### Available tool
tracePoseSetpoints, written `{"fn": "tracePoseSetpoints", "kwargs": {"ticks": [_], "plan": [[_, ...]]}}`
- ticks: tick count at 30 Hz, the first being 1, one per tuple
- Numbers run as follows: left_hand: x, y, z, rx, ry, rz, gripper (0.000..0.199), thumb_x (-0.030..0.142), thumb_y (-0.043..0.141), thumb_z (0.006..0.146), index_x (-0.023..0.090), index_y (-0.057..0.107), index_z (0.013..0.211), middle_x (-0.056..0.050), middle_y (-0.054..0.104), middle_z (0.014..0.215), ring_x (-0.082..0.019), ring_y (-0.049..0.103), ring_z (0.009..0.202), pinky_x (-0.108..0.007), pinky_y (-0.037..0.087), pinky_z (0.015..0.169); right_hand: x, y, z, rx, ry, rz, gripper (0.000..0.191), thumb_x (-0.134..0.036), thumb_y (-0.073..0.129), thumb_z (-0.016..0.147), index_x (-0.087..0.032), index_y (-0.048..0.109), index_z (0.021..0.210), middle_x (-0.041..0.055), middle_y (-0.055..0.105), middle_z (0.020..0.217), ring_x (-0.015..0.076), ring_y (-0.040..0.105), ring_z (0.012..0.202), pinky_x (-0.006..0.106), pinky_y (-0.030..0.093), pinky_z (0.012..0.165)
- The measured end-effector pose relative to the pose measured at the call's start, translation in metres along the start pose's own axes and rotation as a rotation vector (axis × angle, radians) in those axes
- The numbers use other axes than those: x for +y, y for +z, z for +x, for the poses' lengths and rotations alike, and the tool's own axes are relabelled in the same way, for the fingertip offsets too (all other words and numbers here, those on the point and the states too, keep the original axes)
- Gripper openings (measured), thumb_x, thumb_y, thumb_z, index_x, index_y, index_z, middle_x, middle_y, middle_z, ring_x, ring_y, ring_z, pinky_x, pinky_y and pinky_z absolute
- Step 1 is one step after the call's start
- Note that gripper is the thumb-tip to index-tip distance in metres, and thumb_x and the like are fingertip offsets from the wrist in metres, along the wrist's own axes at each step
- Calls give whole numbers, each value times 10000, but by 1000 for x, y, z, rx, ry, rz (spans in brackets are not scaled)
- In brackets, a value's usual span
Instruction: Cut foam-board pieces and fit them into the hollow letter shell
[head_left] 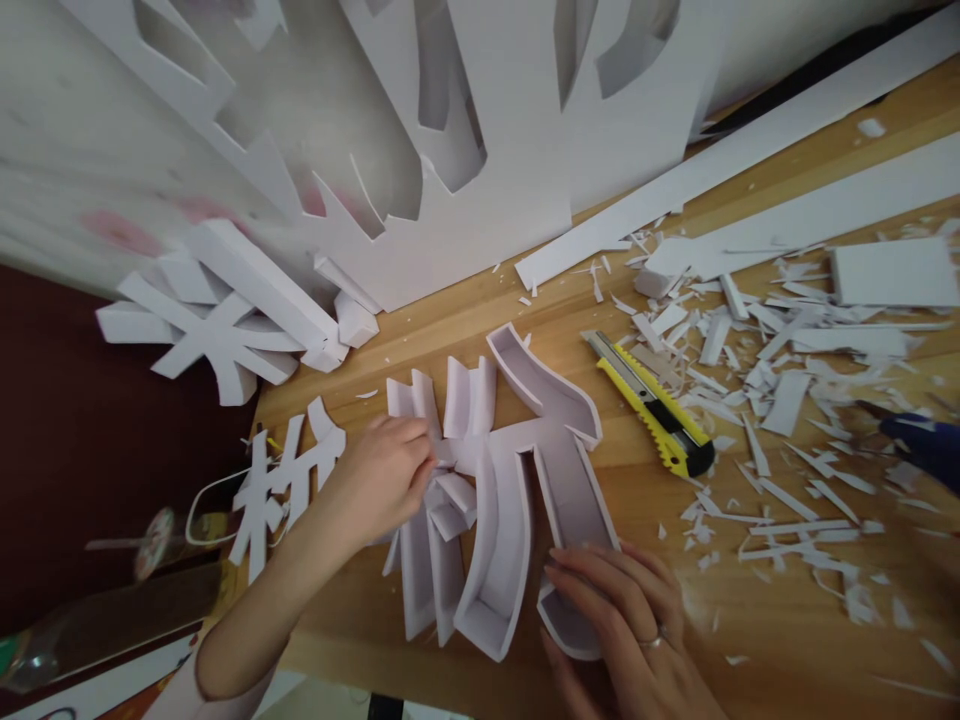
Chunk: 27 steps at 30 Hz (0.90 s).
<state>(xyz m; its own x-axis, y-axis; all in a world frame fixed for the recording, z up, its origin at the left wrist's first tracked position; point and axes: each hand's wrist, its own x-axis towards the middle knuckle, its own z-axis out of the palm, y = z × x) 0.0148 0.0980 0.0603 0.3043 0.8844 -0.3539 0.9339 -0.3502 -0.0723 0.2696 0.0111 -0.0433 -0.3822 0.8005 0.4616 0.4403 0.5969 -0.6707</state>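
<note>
Right hand (630, 610) at character's edge (591, 488), knife (654, 408) apart

A person's left forearm (274, 590) reaches up from the lower left, the left hand (394, 470) bunched with fingers bent; the right hand (619, 610), lower right, curves its fingers loosely.
</note>
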Motion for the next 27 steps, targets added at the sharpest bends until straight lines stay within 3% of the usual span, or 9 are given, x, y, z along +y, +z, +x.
{"fn": "tracePoseSetpoints", "kwargs": {"ticks": [9,16,27], "plan": [[-13,12,-22,125,-28,-220,281,205,425,1011,168,693,936,-52,665,939,-185,643,890,-350,541,827,1,0,-1,-19,-7,-14,267,-170,529,933,-162,602,1190,77,718,1130,217,600,1099,394,382,1029],[-11,21,-38,216,-83,-292,261,238,534,951,220,635,1191,-97,613,1238,-255,574,1174,-470,493,1008,1,1,-2,-53,-51,-38,304,-114,504,908,-117,570,1205,124,665,1155,243,544,1137,422,357,1033],[-2,42,-47,359,-105,-238,190,260,589,952,232,690,1111,-72,670,1151,-247,594,1108,-468,472,971,4,5,-5,-14,-77,-34,359,-133,543,895,-117,543,1254,129,619,1204,249,526,1154,403,388,1011]]}}
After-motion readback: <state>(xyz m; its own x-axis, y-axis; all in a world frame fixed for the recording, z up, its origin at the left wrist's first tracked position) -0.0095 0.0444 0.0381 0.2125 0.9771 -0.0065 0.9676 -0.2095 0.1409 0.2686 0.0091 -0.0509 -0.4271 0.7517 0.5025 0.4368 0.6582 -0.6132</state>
